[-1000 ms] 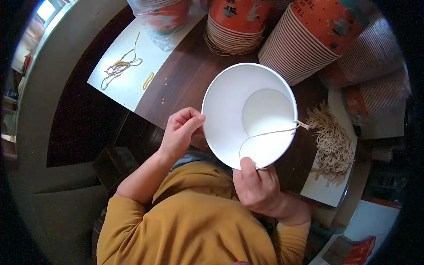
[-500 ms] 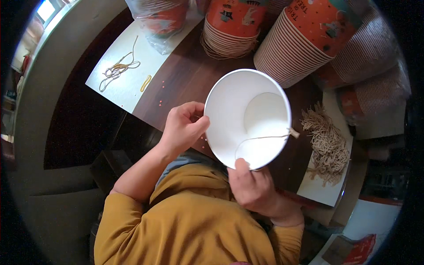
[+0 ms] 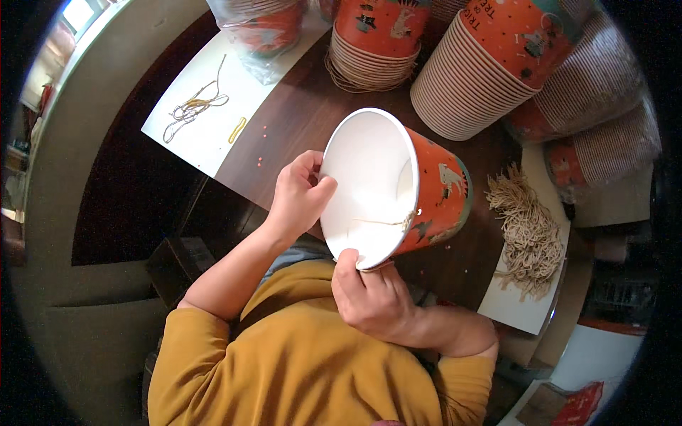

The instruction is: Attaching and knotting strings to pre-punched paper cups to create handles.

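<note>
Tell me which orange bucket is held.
The single bucket between left hand and right hand, white inside showing; the other buckets are nested in one another.

Likely workshop: bucket stacks [image 3: 465, 85], cord bundle [image 3: 531, 241]

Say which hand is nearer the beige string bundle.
Right: the right hand, holding the bucket, is left of the string bundle; the left hand is farther left.

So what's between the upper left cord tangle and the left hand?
A yellow loop, then small reddish bits before the left hand, in the head view.
</note>
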Action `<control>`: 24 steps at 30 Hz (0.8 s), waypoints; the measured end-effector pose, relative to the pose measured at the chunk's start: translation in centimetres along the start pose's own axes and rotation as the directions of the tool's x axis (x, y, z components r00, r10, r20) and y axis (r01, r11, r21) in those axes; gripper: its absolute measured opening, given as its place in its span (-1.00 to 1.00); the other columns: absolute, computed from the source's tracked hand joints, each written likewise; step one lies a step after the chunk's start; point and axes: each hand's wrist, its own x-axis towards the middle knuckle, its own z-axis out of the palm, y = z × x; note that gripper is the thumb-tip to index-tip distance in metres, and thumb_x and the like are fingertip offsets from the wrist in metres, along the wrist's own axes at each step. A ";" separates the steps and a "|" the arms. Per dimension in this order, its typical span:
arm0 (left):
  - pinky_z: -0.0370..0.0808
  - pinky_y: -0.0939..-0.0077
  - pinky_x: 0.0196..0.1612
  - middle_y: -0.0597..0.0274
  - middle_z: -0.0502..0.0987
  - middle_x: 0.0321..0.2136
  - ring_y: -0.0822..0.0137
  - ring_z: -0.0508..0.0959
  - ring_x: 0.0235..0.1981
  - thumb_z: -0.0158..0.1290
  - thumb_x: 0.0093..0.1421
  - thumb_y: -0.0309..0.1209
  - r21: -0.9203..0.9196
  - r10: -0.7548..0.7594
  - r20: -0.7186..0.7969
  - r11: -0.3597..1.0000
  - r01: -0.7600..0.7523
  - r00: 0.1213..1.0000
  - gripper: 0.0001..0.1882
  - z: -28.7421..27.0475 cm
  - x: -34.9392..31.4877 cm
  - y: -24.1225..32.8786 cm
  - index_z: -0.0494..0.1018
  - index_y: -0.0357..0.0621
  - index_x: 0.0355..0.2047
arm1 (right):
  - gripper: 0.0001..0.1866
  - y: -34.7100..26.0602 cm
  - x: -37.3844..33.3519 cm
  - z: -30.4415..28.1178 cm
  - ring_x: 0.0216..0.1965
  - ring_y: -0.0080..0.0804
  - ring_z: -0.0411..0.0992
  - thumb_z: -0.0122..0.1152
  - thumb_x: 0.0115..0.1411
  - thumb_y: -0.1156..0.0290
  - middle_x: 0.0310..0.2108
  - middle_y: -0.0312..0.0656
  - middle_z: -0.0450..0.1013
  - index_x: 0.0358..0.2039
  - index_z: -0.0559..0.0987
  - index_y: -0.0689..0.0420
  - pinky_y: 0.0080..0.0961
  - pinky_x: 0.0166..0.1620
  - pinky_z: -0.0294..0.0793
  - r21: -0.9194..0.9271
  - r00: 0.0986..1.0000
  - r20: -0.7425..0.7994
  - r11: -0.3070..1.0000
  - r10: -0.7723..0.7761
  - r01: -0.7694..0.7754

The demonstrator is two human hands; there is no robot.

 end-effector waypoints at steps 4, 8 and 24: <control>0.37 0.65 -0.46 0.36 0.46 -0.58 0.60 0.39 -0.55 0.01 0.02 -0.54 -0.063 0.015 -0.004 0.998 -0.015 1.000 -0.76 -0.1 0.0 -0.3 0.49 -0.38 -0.28 | -0.79 0.5 -0.2 -0.3 -0.48 -0.35 0.28 0.06 0.01 0.49 -0.33 0.01 0.35 -0.41 0.49 0.43 -0.48 -0.43 0.36 -0.003 1.000 -0.006 1.000 0.021 -0.021; 0.38 0.67 -0.44 0.37 0.49 -0.57 0.60 0.41 -0.53 0.03 0.11 -0.51 -0.061 -0.006 0.042 0.998 0.008 0.999 -0.80 -0.6 0.0 -0.4 0.50 -0.39 -0.28 | -0.84 1.1 -0.8 -0.5 -0.46 -0.28 0.33 0.08 0.02 0.54 -0.36 -0.03 0.36 -0.44 0.50 0.41 -0.40 -0.37 0.43 0.032 0.997 -0.044 0.997 0.069 -0.067; 0.40 0.74 -0.36 0.32 0.53 -0.46 0.64 0.45 -0.42 0.00 0.26 -0.45 -0.242 0.150 0.159 0.964 -0.109 0.976 -0.73 -1.3 -1.5 4.4 0.43 -0.40 -0.10 | -0.86 6.8 -2.1 -6.3 -0.33 -0.18 0.49 0.31 -0.03 0.60 -0.27 -0.05 0.42 -0.43 0.54 0.20 -0.40 -0.26 0.51 0.681 0.848 0.301 0.523 0.436 -0.512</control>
